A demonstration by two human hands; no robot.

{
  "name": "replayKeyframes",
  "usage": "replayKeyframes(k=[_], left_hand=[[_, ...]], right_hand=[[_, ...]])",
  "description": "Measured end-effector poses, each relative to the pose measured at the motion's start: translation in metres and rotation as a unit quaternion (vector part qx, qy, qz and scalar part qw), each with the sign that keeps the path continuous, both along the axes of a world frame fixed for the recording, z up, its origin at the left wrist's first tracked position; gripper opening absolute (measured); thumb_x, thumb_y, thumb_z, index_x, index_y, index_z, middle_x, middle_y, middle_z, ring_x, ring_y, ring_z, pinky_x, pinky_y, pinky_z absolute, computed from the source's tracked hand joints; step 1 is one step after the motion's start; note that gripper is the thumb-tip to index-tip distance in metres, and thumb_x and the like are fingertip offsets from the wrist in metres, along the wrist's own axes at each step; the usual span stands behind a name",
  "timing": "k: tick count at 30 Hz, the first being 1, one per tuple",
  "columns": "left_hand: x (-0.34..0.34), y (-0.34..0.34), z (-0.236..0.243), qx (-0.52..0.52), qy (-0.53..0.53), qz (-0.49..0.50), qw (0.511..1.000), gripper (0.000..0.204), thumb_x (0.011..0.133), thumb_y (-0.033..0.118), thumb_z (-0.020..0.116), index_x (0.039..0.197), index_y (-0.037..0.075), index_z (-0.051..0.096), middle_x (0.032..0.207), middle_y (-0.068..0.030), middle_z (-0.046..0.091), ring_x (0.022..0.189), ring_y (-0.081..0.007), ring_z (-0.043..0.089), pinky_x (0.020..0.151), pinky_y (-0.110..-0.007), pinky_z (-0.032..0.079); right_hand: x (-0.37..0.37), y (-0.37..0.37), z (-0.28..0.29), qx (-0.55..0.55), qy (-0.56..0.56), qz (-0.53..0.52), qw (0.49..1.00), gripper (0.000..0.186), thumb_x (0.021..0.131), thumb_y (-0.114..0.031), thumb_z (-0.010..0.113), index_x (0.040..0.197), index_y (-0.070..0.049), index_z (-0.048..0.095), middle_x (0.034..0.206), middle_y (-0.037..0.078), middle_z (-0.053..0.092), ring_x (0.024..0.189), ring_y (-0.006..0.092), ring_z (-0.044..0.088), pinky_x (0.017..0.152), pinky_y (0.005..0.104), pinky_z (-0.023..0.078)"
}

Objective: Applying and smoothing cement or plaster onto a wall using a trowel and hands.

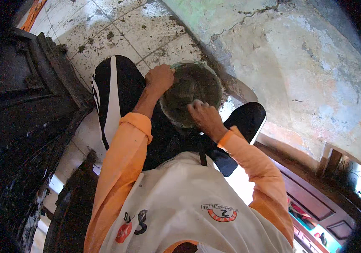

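A round green bowl smeared with dark wet mortar sits between my knees, above the tiled floor. My left hand grips the bowl's left rim, fingers curled over the edge. My right hand reaches into the bowl's lower right side, fingers closed on something small and pale that I cannot make out. Both arms wear orange sleeves. My black trousers with a white stripe lie under and beside the bowl.
A dark carved wooden door stands at the left. A rough, cracked plaster wall fills the upper right. The tiled floor is dirty with mortar spatter. Wooden frames and a bright opening show at the lower right.
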State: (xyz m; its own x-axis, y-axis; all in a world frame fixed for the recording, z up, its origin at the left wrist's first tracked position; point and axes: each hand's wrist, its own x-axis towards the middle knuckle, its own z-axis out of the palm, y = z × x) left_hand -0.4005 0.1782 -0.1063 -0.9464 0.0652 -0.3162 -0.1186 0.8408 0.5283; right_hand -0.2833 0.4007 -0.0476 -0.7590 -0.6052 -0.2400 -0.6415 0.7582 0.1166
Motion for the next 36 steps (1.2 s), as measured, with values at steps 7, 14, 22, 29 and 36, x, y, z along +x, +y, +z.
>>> replayKeyframes(k=[7,14,22,29,36], left_hand=[[-0.01,-0.003,0.001,-0.009,-0.056,-0.02,0.998,0.045,0.106,0.04,0.06,0.108,-0.001,0.076,0.104,-0.0246,0.077,0.1,-0.0448,0.075,0.082,-0.054,0.06],[-0.006,0.011,0.003,0.01,-0.014,-0.012,1.0,0.045,0.106,0.042,0.06,0.11,-0.001,0.075,0.107,-0.0249,0.077,0.103,-0.0429,0.075,0.083,-0.054,0.06],[-0.007,0.002,0.001,-0.005,-0.079,-0.02,0.997,0.044,0.105,0.041,0.06,0.115,0.0,0.074,0.112,-0.0243,0.076,0.106,-0.0441,0.074,0.088,-0.058,0.058],[-0.007,0.006,0.014,0.0,-0.1,-0.002,0.995,0.041,0.105,0.035,0.062,0.11,-0.003,0.075,0.11,-0.0271,0.076,0.106,-0.0454,0.074,0.083,-0.057,0.06],[-0.007,0.009,0.014,0.012,-0.027,-0.042,0.999,0.036,0.104,0.031,0.063,0.112,-0.002,0.075,0.107,-0.0274,0.076,0.103,-0.0436,0.075,0.084,-0.057,0.061]], right_hand=[[-0.02,0.002,0.089,0.051,0.056,0.058,0.995,0.033,0.091,-0.016,0.063,0.123,-0.013,0.057,0.11,0.01,0.063,0.097,0.0265,0.063,0.084,0.0407,0.05],[-0.029,-0.019,0.042,0.048,0.1,0.233,0.966,0.027,0.089,-0.02,0.066,0.115,-0.017,0.064,0.109,0.008,0.064,0.103,0.0245,0.064,0.084,0.0378,0.045],[-0.058,0.046,0.056,0.107,-0.047,0.291,0.949,0.026,0.089,-0.024,0.066,0.115,-0.023,0.07,0.117,0.002,0.063,0.114,0.0222,0.062,0.098,0.0404,0.045],[-0.086,0.063,0.076,0.041,-0.006,0.173,0.984,0.028,0.092,-0.022,0.064,0.119,-0.019,0.069,0.122,0.009,0.066,0.111,0.0296,0.064,0.096,0.0463,0.05],[-0.063,0.066,0.032,0.052,-0.131,0.041,0.989,0.024,0.091,-0.018,0.062,0.113,-0.014,0.072,0.085,0.016,0.071,0.071,0.0417,0.071,0.064,0.0536,0.057]])
